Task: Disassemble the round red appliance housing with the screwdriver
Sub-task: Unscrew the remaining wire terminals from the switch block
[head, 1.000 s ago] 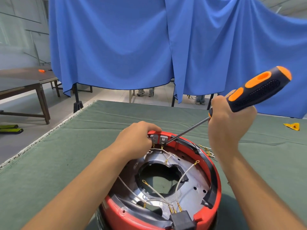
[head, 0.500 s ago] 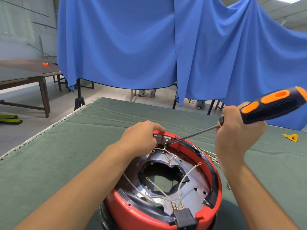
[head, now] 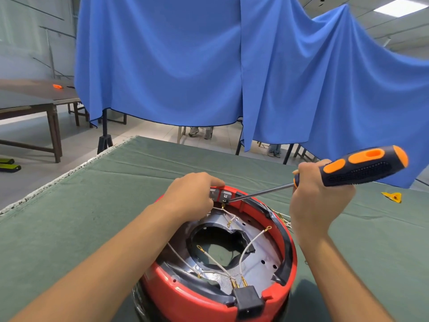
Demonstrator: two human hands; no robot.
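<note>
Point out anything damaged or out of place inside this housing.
Inside the red housing, the metal plate's central opening has a jagged, torn-looking edge, and several white wires lie loose with bare ring terminals attached to nothing.

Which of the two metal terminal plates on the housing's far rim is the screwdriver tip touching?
The right-hand plate: the screwdriver tip meets its lower edge, while the left hand partly covers the other plate.

Bright, even light from ceiling panel above me — soft shadows under my arms, mild glare on metal plate, wide-angle bowing at edges, pic sharp.
</note>
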